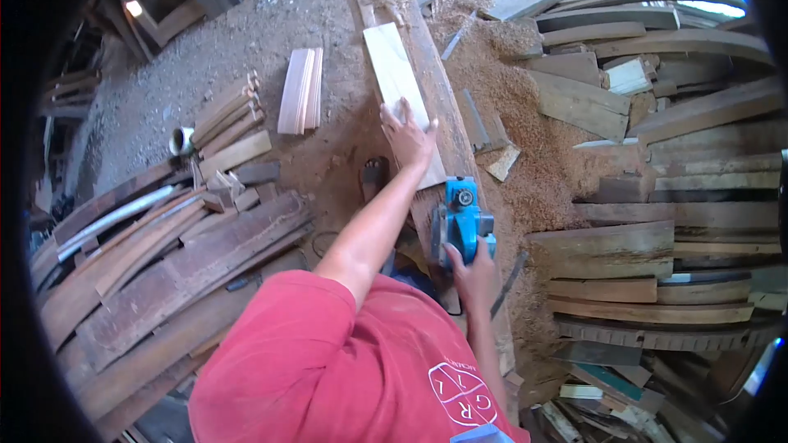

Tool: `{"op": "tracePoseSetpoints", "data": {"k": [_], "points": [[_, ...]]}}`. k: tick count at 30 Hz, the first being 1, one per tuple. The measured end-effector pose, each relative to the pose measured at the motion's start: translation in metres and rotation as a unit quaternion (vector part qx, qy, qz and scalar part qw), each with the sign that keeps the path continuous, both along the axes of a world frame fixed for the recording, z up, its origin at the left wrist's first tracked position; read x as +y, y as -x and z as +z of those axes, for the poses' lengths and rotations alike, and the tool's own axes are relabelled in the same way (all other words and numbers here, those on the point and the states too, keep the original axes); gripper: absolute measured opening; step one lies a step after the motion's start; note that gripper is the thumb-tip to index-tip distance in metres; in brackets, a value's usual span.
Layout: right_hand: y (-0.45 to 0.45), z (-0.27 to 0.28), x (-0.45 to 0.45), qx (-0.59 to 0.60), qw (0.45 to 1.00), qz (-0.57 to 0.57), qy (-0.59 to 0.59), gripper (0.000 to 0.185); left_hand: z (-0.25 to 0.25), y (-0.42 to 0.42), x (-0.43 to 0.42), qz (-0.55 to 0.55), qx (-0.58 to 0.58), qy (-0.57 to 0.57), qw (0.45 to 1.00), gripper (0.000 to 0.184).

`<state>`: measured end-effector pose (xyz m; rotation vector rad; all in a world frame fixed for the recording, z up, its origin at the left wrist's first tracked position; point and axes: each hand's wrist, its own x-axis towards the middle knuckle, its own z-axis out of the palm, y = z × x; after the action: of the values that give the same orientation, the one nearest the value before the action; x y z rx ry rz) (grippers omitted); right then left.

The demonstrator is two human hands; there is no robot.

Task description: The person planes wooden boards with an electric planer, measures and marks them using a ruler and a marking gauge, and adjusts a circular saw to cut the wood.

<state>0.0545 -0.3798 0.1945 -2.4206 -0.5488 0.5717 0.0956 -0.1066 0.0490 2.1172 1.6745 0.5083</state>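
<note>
My left hand (409, 135) lies on a pale planed board (394, 66), its fingers spread over the wood. This board rests lengthwise on a long wooden beam (437, 86). My right hand (478, 279) is wrapped around the rear of a blue electric planer (465, 213), which sits on the beam at the near end of the board. The planer's underside is hidden. A dark cord (510, 283) runs beside my right wrist.
Wood shavings (525, 123) cover the ground right of the beam. Stacked planks (607, 250) fill the right side, and more timber (176, 287) lies at the left. A small stack of pale boards (300, 90) and a bundle of sticks (226, 119) lie left of the beam.
</note>
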Motion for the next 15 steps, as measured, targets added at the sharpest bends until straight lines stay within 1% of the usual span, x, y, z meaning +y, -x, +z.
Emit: {"op": "tracePoseSetpoints", "data": {"k": [1, 3, 4, 6, 7, 8, 10, 11, 14, 15], "points": [[0.004, -0.011, 0.009, 0.001, 1.0, 0.012, 0.009, 0.051, -0.009, 0.007, 0.005, 0.012, 0.001, 0.009, 1.0, 0.093], [0.007, -0.044, 0.015, 0.019, 0.993, -0.116, -0.008, 0.05, -0.035, 0.027, 0.03, -0.036, -0.051, -0.024, 0.998, 0.095], [0.002, -0.044, 0.015, 0.02, 0.994, -0.106, -0.003, 0.05, -0.041, 0.037, 0.045, -0.025, -0.05, -0.02, 0.998, 0.095], [0.001, -0.037, 0.012, 0.008, 0.997, -0.072, -0.016, 0.047, -0.05, 0.063, 0.064, -0.089, -0.106, 0.01, 0.99, 0.096], [0.001, -0.026, 0.011, 0.006, 0.997, -0.077, -0.021, 0.043, -0.051, 0.072, 0.075, -0.116, -0.066, 0.052, 0.99, 0.097], [0.0, -0.021, 0.011, 0.008, 0.997, -0.071, -0.021, 0.043, -0.049, 0.074, 0.084, -0.109, -0.063, 0.052, 0.991, 0.097], [0.006, -0.013, -0.002, 0.021, 0.997, -0.077, -0.019, 0.038, -0.052, 0.083, 0.09, -0.147, -0.118, 0.098, 0.977, 0.1], [0.009, -0.019, -0.009, 0.007, 0.994, -0.07, -0.085, 0.032, -0.056, 0.083, 0.091, -0.135, -0.131, 0.129, 0.974, 0.102], [0.014, -0.001, -0.004, 0.045, 0.998, -0.033, -0.032, 0.029, -0.048, 0.082, 0.087, -0.121, -0.105, 0.152, 0.975, 0.103], [0.014, 0.008, 0.005, 0.045, 0.998, -0.035, -0.029, 0.029, -0.042, 0.081, 0.086, -0.103, -0.1, 0.17, 0.975, 0.1]]}}
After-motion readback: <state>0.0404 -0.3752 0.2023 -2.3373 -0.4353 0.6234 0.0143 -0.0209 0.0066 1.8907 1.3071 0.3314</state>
